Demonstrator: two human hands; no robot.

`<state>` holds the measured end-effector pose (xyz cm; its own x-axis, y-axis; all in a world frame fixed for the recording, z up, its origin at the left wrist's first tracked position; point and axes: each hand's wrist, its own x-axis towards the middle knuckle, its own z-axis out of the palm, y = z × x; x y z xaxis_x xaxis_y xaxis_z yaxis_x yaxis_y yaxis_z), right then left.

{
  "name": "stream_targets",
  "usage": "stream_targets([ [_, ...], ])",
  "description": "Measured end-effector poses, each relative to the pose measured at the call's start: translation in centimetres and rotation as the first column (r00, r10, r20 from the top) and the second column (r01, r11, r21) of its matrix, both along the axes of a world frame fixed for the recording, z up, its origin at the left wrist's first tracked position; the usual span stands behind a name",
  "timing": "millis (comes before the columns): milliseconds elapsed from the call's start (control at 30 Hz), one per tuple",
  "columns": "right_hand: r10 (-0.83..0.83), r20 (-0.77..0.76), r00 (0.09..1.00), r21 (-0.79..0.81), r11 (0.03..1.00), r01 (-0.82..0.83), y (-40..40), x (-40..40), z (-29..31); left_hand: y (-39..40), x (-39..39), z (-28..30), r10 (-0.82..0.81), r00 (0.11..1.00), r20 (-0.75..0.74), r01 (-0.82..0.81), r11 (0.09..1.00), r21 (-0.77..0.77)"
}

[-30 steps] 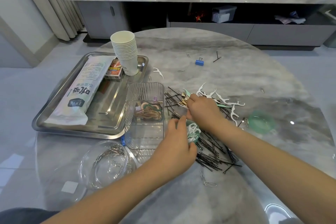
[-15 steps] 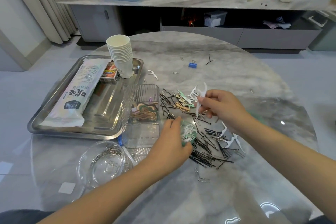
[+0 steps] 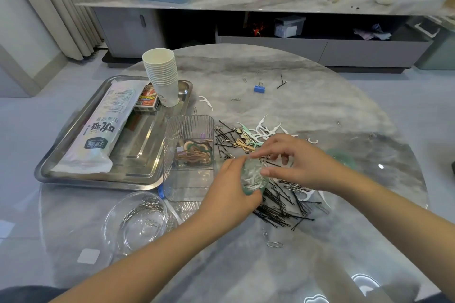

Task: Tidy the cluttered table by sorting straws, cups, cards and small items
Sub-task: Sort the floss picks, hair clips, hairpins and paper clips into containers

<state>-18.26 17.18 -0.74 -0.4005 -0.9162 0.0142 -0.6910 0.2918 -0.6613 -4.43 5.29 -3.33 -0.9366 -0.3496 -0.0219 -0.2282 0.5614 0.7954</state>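
— So, what do we have in our hands?

— Our left hand [image 3: 230,194] curls around a small clear green-tinted plastic container [image 3: 253,177] packed with thin white floss picks, lifted just above the pile of slim black hairpins [image 3: 280,202]. Our right hand [image 3: 299,161] is at the container's mouth, thumb and forefinger pinched together there; whether a pick sits between them we cannot tell, as the fingers are blurred.

— And around them?

— More white curved plastic floss picks [image 3: 264,129] lie scattered on the round grey marble-patterned table [image 3: 295,106], just beyond our right hand, mixed with a few flat beige and pale-green pieces. Left of our hands stands a clear ribbed rectangular plastic box [image 3: 188,157] with compartments; the middle one holds looped brown and green bands. Nearer us sits a round clear glass bowl [image 3: 135,221] of silvery wire paper clips.

— The tray?

— A shiny rectangular steel tray [image 3: 138,155] carries a long white plastic-wrapped packet [image 3: 103,130], a small red-and-yellow card box [image 3: 147,101] and a tall stack of white paper cups [image 3: 162,76], the cups touching the box. Farther out on the table rest a blue metal binder clip [image 3: 259,88], two crossed black pins and a lone floss pick, well apart from the pile.
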Motion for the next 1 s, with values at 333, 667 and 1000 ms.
stream_targets([
  [333, -0.243, 0.189, 0.952, -0.120, 0.956, 0.268, -1.4, -0.5, -1.7, -0.3, -0.1, -0.2, 0.026, 0.999, -0.023, -0.026, 1.000, 0.017],
  [667, -0.308, -0.367, 0.878, 0.232, 0.883, 0.407, -5.5, -5.2, -6.3, -0.3, -0.3, -0.9, 0.018, 1.000, -0.001, -0.018, 1.000, -0.012],
  [1000, -0.282, 0.557, 0.781, -0.173, 0.881, 0.441, -3.3, -2.6, -0.9, -0.2, -0.1, -0.6, 0.008, 1.000, 0.021, -0.008, 0.999, 0.034],
])
